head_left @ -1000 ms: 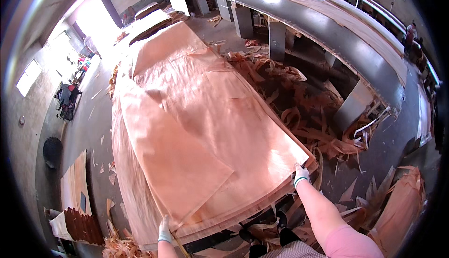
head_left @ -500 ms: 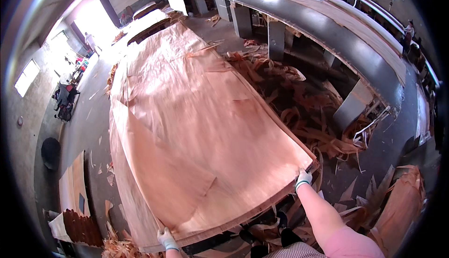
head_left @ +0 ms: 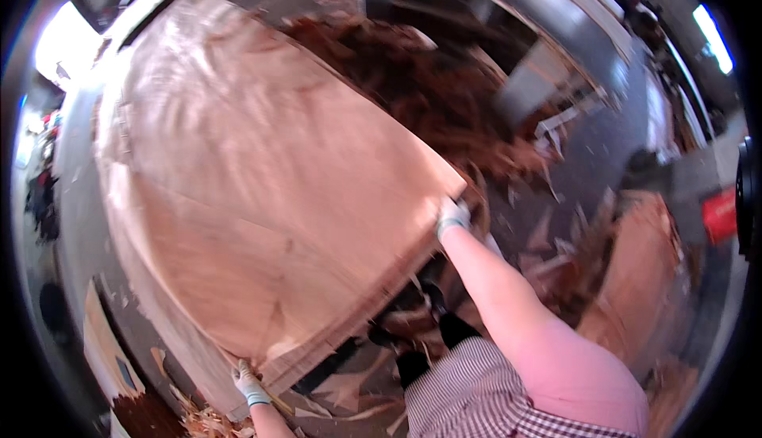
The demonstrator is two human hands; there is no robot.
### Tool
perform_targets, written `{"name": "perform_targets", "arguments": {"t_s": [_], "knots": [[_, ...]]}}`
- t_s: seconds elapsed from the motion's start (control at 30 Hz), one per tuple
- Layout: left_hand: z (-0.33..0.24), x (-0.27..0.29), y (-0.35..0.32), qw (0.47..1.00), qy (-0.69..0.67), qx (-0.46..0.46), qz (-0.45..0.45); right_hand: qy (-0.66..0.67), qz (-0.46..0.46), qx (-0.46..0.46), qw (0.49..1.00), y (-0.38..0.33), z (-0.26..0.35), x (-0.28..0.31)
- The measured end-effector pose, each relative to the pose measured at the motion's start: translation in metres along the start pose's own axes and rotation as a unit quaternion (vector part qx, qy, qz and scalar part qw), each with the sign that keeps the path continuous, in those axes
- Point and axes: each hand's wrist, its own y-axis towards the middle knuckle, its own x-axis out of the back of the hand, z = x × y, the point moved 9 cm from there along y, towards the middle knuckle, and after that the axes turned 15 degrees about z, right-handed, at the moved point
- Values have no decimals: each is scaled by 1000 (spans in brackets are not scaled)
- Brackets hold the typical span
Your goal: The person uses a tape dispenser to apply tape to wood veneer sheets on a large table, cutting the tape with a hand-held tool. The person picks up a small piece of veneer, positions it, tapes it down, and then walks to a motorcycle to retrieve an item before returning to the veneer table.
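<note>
A large, thin, pinkish-tan wood veneer sheet (head_left: 278, 152) lies over a long stack of similar sheets, its surface rippled toward the far end. My right hand (head_left: 452, 217), in a white glove, is closed on the sheet's near right corner. At the near left corner, my gloved left hand (head_left: 251, 382) grips the sheet's edge, with its fingertips partly blurred. Between the two hands the near edge of the sheet runs along the layered edge of the stack. A slanting crease line crosses the sheet's left part.
Veneer scraps (head_left: 429, 81) heap on the floor right of the stack, beside a dark-topped workbench (head_left: 548, 9). A bundle of veneer (head_left: 635, 271) lies at the right. Narrow boards (head_left: 107, 343) stand at the lower left. More scraps surround my feet.
My view has turned, so the stack sits farther left and higher in the picture. Both hands keep hold of the sheet's near corners. The loose fold on its left side looks flatter.
</note>
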Motion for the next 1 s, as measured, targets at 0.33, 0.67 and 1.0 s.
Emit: {"name": "perform_targets", "arguments": {"t_s": [0.33, 0.67, 1.0], "knots": [[25, 0, -13, 996, 50, 19, 71, 213, 37, -58, 975, 9, -39, -2], [66, 18, -7, 996, 69, 39, -34, 25, 41, -99, 994, 35, -41, 11], [90, 16, -6, 998, 33, 30, -42, 198, 70, -167, 963, 48, -73, -4]]}}
